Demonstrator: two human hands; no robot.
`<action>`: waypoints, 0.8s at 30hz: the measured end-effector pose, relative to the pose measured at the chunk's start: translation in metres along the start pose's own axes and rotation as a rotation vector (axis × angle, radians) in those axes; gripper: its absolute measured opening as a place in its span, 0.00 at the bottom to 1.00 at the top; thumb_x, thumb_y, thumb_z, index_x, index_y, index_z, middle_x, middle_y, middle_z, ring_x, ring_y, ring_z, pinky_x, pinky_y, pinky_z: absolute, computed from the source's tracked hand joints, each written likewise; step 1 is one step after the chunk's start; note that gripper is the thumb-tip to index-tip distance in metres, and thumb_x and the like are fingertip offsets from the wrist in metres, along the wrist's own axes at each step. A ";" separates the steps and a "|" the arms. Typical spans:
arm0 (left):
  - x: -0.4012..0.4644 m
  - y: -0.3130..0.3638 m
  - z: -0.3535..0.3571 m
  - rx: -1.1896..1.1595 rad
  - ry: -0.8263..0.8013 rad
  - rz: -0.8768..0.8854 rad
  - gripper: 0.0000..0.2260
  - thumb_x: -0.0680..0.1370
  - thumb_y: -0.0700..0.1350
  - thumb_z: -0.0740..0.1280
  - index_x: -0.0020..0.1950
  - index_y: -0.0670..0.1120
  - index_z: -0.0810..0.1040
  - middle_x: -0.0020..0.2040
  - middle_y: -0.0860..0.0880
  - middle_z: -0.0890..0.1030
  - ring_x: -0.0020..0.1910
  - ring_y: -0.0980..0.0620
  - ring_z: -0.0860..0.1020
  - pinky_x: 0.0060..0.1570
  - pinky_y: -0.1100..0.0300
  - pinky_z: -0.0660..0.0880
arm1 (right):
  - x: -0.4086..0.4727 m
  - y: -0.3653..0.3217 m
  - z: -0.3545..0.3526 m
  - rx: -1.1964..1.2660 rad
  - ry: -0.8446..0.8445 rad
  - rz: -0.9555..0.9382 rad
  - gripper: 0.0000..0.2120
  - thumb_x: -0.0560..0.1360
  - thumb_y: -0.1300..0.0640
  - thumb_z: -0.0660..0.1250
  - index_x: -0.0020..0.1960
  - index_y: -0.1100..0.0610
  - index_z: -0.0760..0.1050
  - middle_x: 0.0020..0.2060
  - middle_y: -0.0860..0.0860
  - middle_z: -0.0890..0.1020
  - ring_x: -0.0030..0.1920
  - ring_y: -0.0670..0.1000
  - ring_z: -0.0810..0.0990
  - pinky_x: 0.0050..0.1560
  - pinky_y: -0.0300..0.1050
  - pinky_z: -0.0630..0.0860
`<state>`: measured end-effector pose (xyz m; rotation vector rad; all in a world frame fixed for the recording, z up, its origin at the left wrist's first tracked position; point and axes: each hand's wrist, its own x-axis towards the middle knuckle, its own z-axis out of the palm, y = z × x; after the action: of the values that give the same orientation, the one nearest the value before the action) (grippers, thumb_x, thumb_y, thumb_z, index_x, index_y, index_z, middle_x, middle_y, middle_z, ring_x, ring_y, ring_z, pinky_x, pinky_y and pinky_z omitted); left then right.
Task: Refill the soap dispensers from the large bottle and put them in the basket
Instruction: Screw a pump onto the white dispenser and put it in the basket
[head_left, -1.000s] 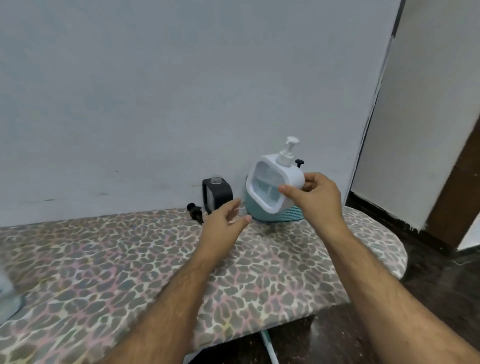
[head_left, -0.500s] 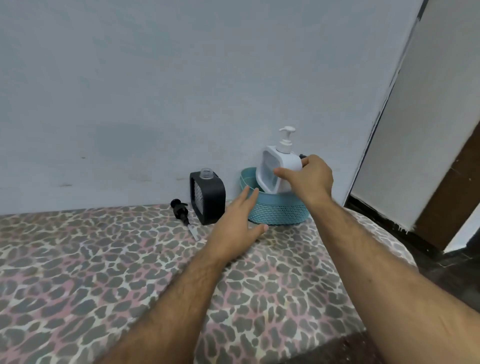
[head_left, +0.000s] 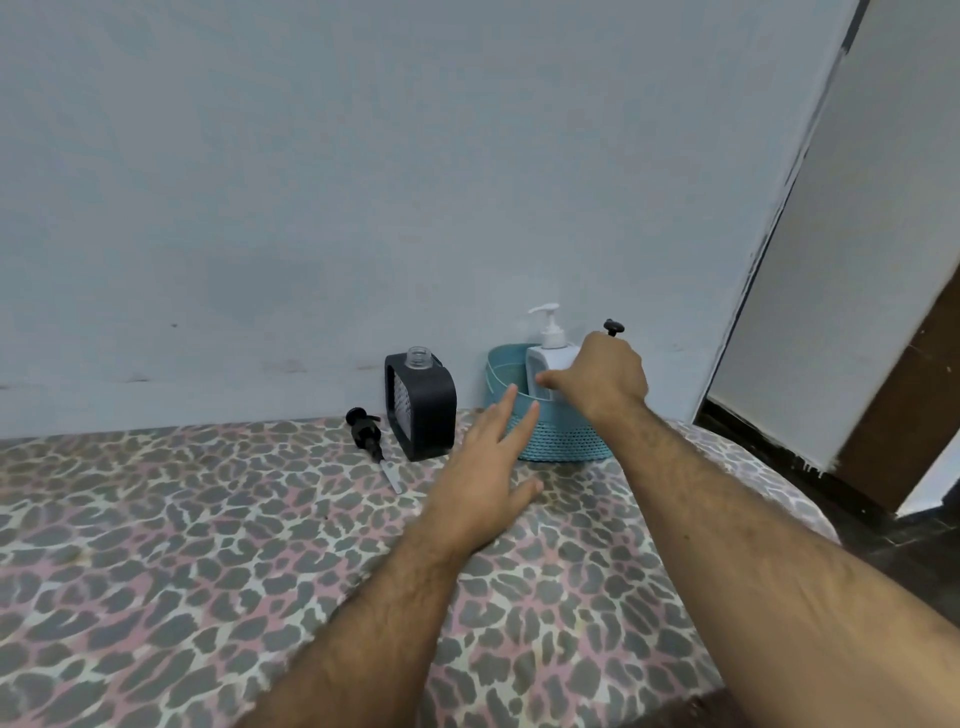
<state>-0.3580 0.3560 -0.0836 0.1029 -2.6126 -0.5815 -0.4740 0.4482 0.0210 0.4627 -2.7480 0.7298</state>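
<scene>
A white soap dispenser (head_left: 551, 353) with a pump top stands inside the teal woven basket (head_left: 563, 439) by the wall. My right hand (head_left: 605, 376) is over the basket with its fingers on the dispenser's side. My left hand (head_left: 491, 470) is open, its fingertips touching the basket's front rim. A black dispenser (head_left: 423, 410) with a clear open neck stands left of the basket. Its black pump (head_left: 366, 434) lies on the cloth beside it. Another black pump top (head_left: 613, 327) pokes up behind my right hand. The large bottle is out of view.
The leopard-print padded board (head_left: 208, 545) runs along a pale wall (head_left: 363, 182). Its rounded right end (head_left: 769, 483) drops off to a dark floor (head_left: 914, 540), beside a brown door frame (head_left: 904, 415).
My right hand has lowered the white dispenser from above the board down into the basket. My left hand has moved forward to the basket's rim. The view has shifted closer.
</scene>
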 end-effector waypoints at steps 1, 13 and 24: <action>0.000 0.000 0.001 0.007 0.004 -0.002 0.38 0.79 0.53 0.67 0.80 0.58 0.46 0.80 0.59 0.38 0.79 0.55 0.45 0.76 0.49 0.58 | -0.001 -0.001 0.000 -0.017 -0.006 0.000 0.23 0.68 0.43 0.78 0.45 0.57 0.70 0.41 0.52 0.76 0.42 0.54 0.77 0.30 0.42 0.67; 0.001 0.002 0.004 0.040 0.063 -0.024 0.38 0.78 0.53 0.68 0.81 0.54 0.48 0.80 0.57 0.41 0.79 0.54 0.46 0.76 0.53 0.56 | 0.002 -0.004 0.003 -0.301 -0.043 -0.062 0.25 0.67 0.37 0.76 0.52 0.55 0.77 0.45 0.52 0.80 0.52 0.55 0.80 0.37 0.44 0.71; 0.001 0.002 0.005 0.047 0.064 -0.030 0.38 0.78 0.53 0.68 0.81 0.53 0.48 0.80 0.57 0.42 0.79 0.53 0.47 0.76 0.51 0.58 | 0.007 0.009 0.005 -0.275 -0.025 -0.014 0.23 0.67 0.35 0.74 0.46 0.52 0.73 0.36 0.49 0.75 0.40 0.52 0.75 0.46 0.46 0.77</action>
<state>-0.3612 0.3592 -0.0862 0.1732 -2.5673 -0.5186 -0.4842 0.4510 0.0151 0.4323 -2.8061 0.3357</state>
